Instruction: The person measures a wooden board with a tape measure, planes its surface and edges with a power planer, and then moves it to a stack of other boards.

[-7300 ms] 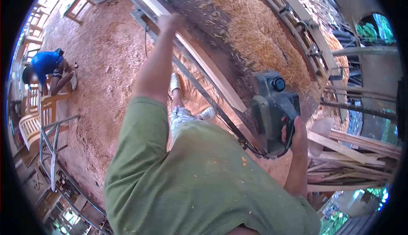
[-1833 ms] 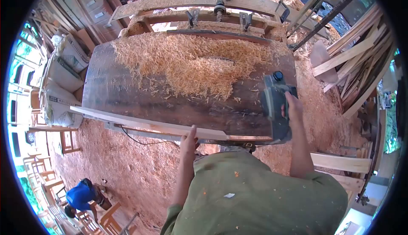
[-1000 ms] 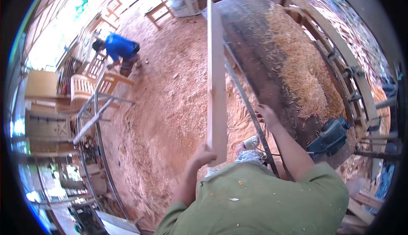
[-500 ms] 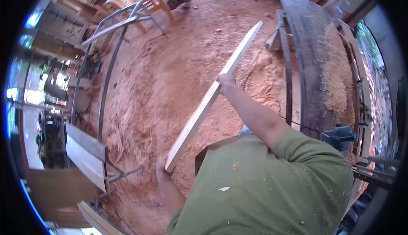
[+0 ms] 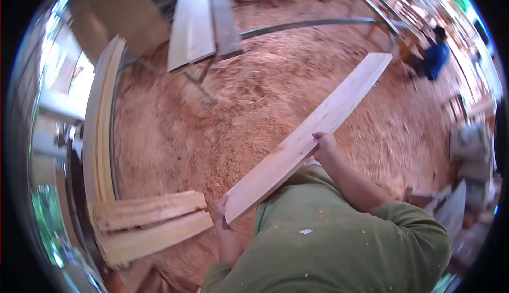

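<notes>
A long pale wooden plank (image 5: pixel 302 139) lies across both my hands in front of my body, its wide face turned up. My left hand (image 5: pixel 221 212) grips its near lower-left end. Farther up, around the middle of the right edge, my right hand (image 5: pixel 324 145) is closed on the plank with the thumb on top. The far end of the plank points up and right, free above the floor. Fingers under the board are hidden.
Two boards (image 5: pixel 154 221) lie at the lower left, beside a stack of long planks (image 5: pixel 103 123). Wide boards (image 5: pixel 193 28) rest on a metal stand at the back. A person in blue (image 5: pixel 436 54) crouches at the far right. Shavings cover the floor (image 5: pixel 175 150).
My view has turned to the left, bringing the stacked boards into sight. The plank has turned with me and rolled from its narrow edge to show its wide face. Both hands keep hold.
</notes>
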The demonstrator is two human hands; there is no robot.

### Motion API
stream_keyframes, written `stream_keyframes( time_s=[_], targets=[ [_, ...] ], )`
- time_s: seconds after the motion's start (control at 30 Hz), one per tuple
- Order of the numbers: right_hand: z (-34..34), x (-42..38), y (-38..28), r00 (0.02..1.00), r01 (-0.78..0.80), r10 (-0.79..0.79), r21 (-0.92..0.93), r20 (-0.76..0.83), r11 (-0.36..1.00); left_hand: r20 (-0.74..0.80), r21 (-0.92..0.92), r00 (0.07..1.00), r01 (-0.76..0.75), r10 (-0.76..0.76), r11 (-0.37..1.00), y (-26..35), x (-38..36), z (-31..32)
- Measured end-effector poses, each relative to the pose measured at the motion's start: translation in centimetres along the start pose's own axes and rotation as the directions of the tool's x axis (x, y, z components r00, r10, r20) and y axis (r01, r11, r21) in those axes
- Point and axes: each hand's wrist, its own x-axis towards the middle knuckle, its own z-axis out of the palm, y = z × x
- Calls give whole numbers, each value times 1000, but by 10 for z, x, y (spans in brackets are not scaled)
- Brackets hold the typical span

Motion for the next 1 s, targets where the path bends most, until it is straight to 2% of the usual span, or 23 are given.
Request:
stream_keyframes(
  time_s=[0.03, 0.07, 0.1, 0.13, 0.2, 0.23, 0.27, 0.37, 0.4, 0.47, 0.53, 0.6, 0.63, 0.7, 0.73, 0.77, 0.8, 0.83, 0.87, 0.9, 0.93, 1.0],
  targets=[
    [24, 7, 1, 999, -13, 15, -46, 41, 999, -12, 37, 999, -51, 51, 998, 4, -14, 3],
    [46, 6, -1, 985, -128, 134, -63, 112, 990, -50, 2, 997, -61, 61, 998, 11, -36, 16],
    [68, 4, 0, 951, -242, 253, -82, 176, 967, -130, -208, 991, -22, -5, 978, 19, -55, 34],
    [96, 5, 4, 941, -257, 275, -114, 199, 960, -190, -408, 979, -6, -78, 913, 26, -59, 45],
    [153, 10, 14, 879, -355, 385, -151, 282, 922, -243, -464, 964, -19, -106, 886, 4, -53, 31],
    [175, 29, 29, 842, -334, 415, -271, 344, 903, -335, -433, 942, -125, -30, 892, 5, -56, 41],
    [199, 43, 41, 822, -332, 428, -294, 376, 896, -424, -391, 904, -229, 46, 891, 11, -60, 55],
    [269, 69, 65, 703, -365, 540, -417, 463, 832, -651, -210, 721, -472, 238, 856, 46, -69, 110],
    [286, 81, 71, 684, -371, 562, -441, 465, 817, -675, -211, 701, -482, 230, 850, 52, -74, 127],
    [328, 104, 84, 623, -472, 689, -525, 370, 708, -804, -234, 578, -520, 137, 822, 71, -70, 156],
    [354, 110, 85, 581, -433, 703, -576, 410, 694, -853, -225, 511, -538, 103, 812, 111, -69, 190],
    [375, 124, 87, 581, -503, 762, -611, 284, 611, -897, -233, 441, -536, 33, 812, 123, -64, 209],
    [382, 137, 90, 564, -486, 772, -640, 291, 596, -913, -234, 407, -547, 11, 803, 123, -51, 212],
    [401, 171, 99, 594, -247, 670, -693, 444, 678, -930, -226, 367, -584, 5, 779, 143, -16, 209],
    [428, 176, 82, 588, -228, 668, -699, 456, 678, -901, -280, 433, -609, 15, 742, 155, 1, 209],
    [454, 164, 52, 665, 111, 628, -886, 403, 450, -866, -336, 500, -613, 21, 715, 162, 10, 210],
    [459, 159, 35, 742, 381, 558, -919, 372, 105, -863, -343, 505, -599, 10, 723, 163, 22, 205],
    [465, 171, 30, 751, 381, 542, -918, 378, 112, -842, -354, 537, -618, 49, 702, 170, 56, 194],
    [472, 185, 24, 695, 569, 367, -785, 619, 246, -817, -369, 570, -637, 91, 677, 182, 89, 185],
    [472, 196, 19, 584, 733, 160, -602, 796, 317, -801, -385, 591, -629, 93, 675, 202, 113, 182],
    [475, 200, 8, 601, 733, 141, -613, 787, 296, -754, -410, 642, -625, 139, 664, 229, 137, 185],
    [480, 198, -17, 620, 651, 146, -610, 771, 452, -645, -472, 738, -590, 200, 655, 272, 178, 201]
  ],
)
